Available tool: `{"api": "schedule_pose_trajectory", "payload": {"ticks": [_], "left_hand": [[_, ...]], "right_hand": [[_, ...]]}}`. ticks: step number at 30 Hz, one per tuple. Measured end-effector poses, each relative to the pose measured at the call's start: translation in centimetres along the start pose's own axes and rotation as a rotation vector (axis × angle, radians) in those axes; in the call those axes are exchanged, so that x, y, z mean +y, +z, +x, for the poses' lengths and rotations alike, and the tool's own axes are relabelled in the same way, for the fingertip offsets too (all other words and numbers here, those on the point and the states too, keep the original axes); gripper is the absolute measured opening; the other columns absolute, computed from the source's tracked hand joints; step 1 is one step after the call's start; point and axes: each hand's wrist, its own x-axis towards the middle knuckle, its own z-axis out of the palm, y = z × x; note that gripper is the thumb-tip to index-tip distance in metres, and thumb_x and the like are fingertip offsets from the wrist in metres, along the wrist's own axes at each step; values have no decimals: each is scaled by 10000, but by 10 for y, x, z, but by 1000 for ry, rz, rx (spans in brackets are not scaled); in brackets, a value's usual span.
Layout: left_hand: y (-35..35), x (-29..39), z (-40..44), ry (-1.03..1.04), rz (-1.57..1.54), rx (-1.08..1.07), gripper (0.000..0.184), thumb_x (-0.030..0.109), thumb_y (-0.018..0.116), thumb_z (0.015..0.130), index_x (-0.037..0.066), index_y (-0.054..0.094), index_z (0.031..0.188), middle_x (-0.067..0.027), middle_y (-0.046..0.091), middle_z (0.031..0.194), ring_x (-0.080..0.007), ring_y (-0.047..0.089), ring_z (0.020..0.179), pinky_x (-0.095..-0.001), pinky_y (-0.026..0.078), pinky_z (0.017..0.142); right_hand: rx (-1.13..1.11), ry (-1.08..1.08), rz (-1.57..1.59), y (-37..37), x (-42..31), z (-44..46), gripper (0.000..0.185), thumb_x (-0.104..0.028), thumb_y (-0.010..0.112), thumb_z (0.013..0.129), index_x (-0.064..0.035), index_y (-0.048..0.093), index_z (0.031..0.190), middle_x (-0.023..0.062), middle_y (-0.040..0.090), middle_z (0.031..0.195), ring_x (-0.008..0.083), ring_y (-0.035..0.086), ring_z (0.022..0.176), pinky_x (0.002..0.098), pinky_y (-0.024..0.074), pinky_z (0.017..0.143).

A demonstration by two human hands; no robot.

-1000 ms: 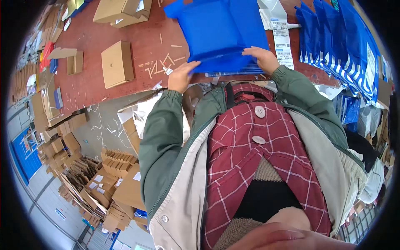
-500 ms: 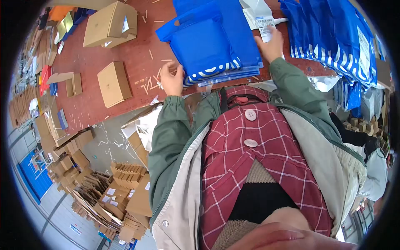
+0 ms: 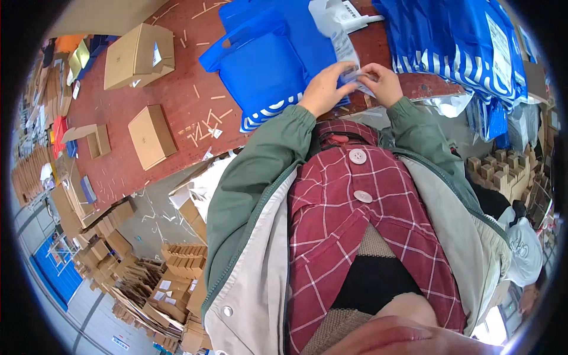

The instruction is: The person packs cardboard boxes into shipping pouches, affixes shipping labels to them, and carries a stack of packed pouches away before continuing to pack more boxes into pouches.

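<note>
A strip of white printed labels (image 3: pixel 344 46) runs from the back of the table down to my hands. My left hand (image 3: pixel 325 89) pinches the strip's near end from the left, thumb and fingers together. From the right, my right hand (image 3: pixel 383 84) grips the same end with bent fingers. Beside my left hand lies a filled blue plastic bag (image 3: pixel 260 71) with white lettering along its near edge and a handle slot at its far end. More flat blue bags (image 3: pixel 313 35) lie under and behind it.
Several packed blue bags (image 3: pixel 447 41) are heaped at the right edge. Two closed cardboard boxes (image 3: pixel 151 136) and an open one (image 3: pixel 97 141) stand on the red table (image 3: pixel 189 65) at the left. Small wooden sticks (image 3: pixel 207 125) are scattered about. Stacked cardboard (image 3: pixel 171 290) fills the lower left.
My left hand has left the blue bag's edge and moved right to the label strip. My right hand has drawn the strip's end nearer to me. The view has shifted slightly.
</note>
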Motion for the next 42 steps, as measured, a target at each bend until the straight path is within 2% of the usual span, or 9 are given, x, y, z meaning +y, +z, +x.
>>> {"api": "schedule_pose_trajectory", "payload": {"ticks": [9,16,20,22,24,34,36,39,42], "left_hand": [[-30,-10,7,-524,-476,10,192,153,661,890,3,600,992,-59,674,908,-108,623,788,-257,498,717],[-163,-28,-26,-532,-723,940,179,186,658,896,24,583,906,-34,600,786,-136,561,679,-274,462,595],[-123,-17,-59,-210,427,622,188,215,674,871,50,613,805,-108,647,796,-258,638,693,-377,500,630],[-85,-1,-78,-533,561,91,242,230,681,823,39,611,954,-175,655,977,-362,633,914,-432,509,769],[-54,13,-102,-224,591,-4,490,231,697,785,-14,518,1169,-271,516,1254,-428,485,1178,-436,439,971],[-95,-40,-42,-350,576,120,542,146,553,887,-9,373,1375,-267,474,1322,-413,489,1184,-430,392,997],[-88,-67,-54,-475,197,676,615,157,560,894,-33,302,1419,-264,409,1398,-388,440,1263,-400,361,1039],[-85,-94,-87,-788,-804,689,672,165,626,908,-73,264,1422,-202,426,1396,-288,451,1257,-375,354,1049],[-88,-25,-65,-673,-853,600,600,95,641,890,-44,322,1378,-176,459,1355,-227,474,1214,-353,395,1011]], "right_hand": [[-108,-171,267,-4,-33,-6,215,-70,643,873,38,655,1059,22,620,960,98,581,865,239,452,778],[115,142,56,-5,42,15,257,-214,608,886,-6,672,1023,114,700,881,164,649,802,295,488,737],[289,60,-185,7,72,38,332,-249,599,885,-23,634,1126,130,694,885,268,661,822,358,497,780],[280,158,-229,9,69,38,422,-199,615,881,-24,556,1260,152,670,1034,231,639,943,328,478,843],[422,-64,-501,13,70,34,476,-192,631,865,-38,518,1301,155,640,1097,256,607,1011,347,456,888],[-169,-105,86,92,13,36,432,-226,555,939,-2,499,1304,186,584,1223,288,557,1127,367,420,974],[-276,-184,-35,98,1,42,543,-340,527,948,52,454,1317,220,559,1256,352,541,1135,379,416,982],[-302,-78,104,112,-31,31,676,-360,585,919,50,351,1403,266,470,1345,371,455,1250,383,358,1047],[-251,-217,248,76,-76,10,818,-253,714,844,-15,246,1472,207,307,1483,284,331,1354,349,278,1109]]}}
